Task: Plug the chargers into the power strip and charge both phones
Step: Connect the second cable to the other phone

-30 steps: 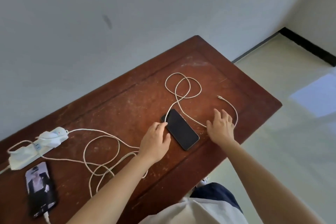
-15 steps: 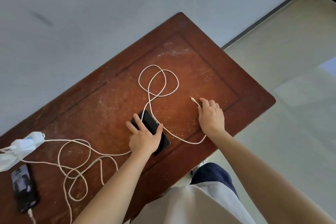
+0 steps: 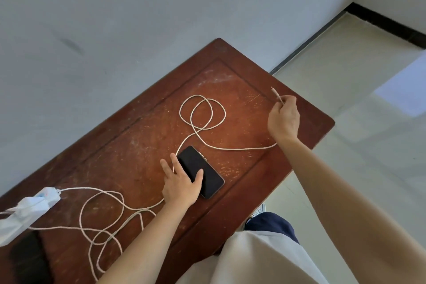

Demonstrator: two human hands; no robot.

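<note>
My left hand lies flat, fingers spread, pinning the glossy black phone to the scuffed wooden bench. Beyond it, my right hand has lifted the braided cable plug off the bench, fingers pinched on it, ready for the phone's port.

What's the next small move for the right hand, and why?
Probably bring the cable end, pinched in the right hand, over to the dark phone and plug it in. The left hand rests on that phone, and no plug shows in it, though the hand hides part of its edge.
</note>
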